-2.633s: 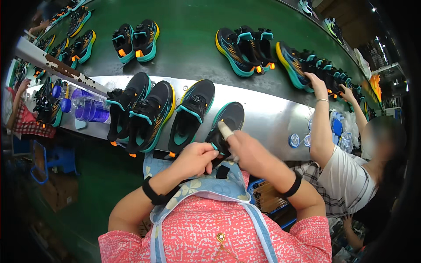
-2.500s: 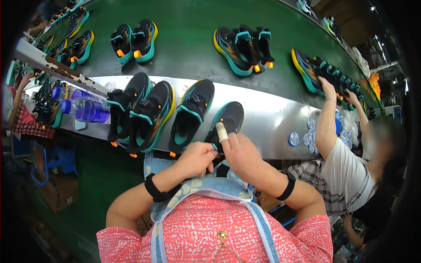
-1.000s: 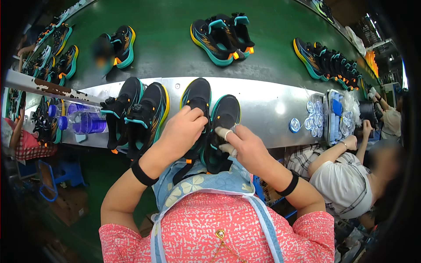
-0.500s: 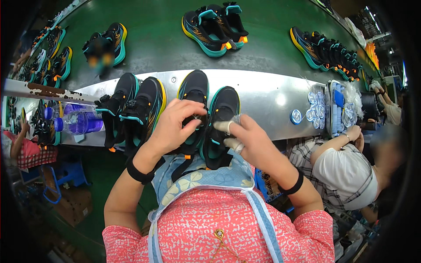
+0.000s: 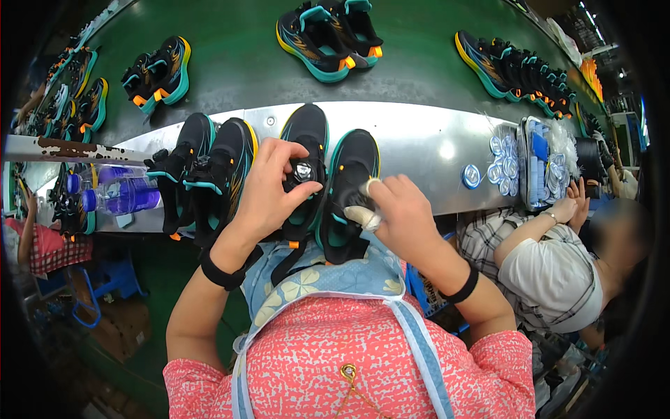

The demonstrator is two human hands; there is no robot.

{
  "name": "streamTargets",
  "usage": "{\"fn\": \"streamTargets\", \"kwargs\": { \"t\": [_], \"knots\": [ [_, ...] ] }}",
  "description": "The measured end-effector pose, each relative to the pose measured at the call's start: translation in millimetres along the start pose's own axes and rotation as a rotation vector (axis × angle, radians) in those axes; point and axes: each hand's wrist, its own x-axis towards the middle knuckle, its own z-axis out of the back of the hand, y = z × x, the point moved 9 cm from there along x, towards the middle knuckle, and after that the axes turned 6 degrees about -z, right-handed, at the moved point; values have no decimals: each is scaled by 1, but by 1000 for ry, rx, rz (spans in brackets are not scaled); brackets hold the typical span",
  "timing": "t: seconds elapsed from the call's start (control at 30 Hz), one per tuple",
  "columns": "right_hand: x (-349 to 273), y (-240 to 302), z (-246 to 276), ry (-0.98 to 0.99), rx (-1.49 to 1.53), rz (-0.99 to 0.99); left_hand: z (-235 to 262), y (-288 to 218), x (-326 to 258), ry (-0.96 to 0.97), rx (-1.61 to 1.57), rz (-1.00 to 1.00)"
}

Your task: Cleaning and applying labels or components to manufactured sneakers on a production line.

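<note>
A pair of black running shoes with teal soles stands in front of me, toes pointing away. My left hand [image 5: 273, 187] curls around the collar of the left shoe [image 5: 305, 126]. Between its thumb and index finger sits a shiny round lace dial [image 5: 302, 170]. My right hand [image 5: 398, 213] is over the right shoe [image 5: 357, 150], its pale-covered thumb and index finger apart above the tongue. The shoe's dark middle shows between them, and I make out nothing held there. The right hand's other fingers are curled.
Another pair of black shoes [image 5: 234, 150] stands left of mine on the metal ledge [image 5: 412, 150]. Purple bottles [image 5: 129, 194] lie farther left. Round silver-blue discs [image 5: 502, 167] and a blue tray [image 5: 536, 160] are at right, near a co-worker [image 5: 551, 272]. More shoes [image 5: 324, 42] stand on the green belt.
My left fingers have spread, uncovering the shiny dial. My right thumb and index finger have moved apart. Shoes on the belt have shifted slightly up and left in view.
</note>
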Motion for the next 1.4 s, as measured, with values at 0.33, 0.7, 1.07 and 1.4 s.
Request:
{"fn": "streamTargets", "kwargs": {
  "t": [0.33,0.7,1.07,1.4],
  "knots": [
    [2,-3,-3,39,31,-18,-3,-8,5,59,31,-133],
    [-7,-12,-9,-39,139,-54,-6,-34,-32,-24,102,-42],
    [-19,-27,-10,-177,230,-115,-123,2,-80,213,-1036,824],
    [-14,-27,-12,-88,364,-129,-130,1,-77,220,-1057,850]
  ]
}}
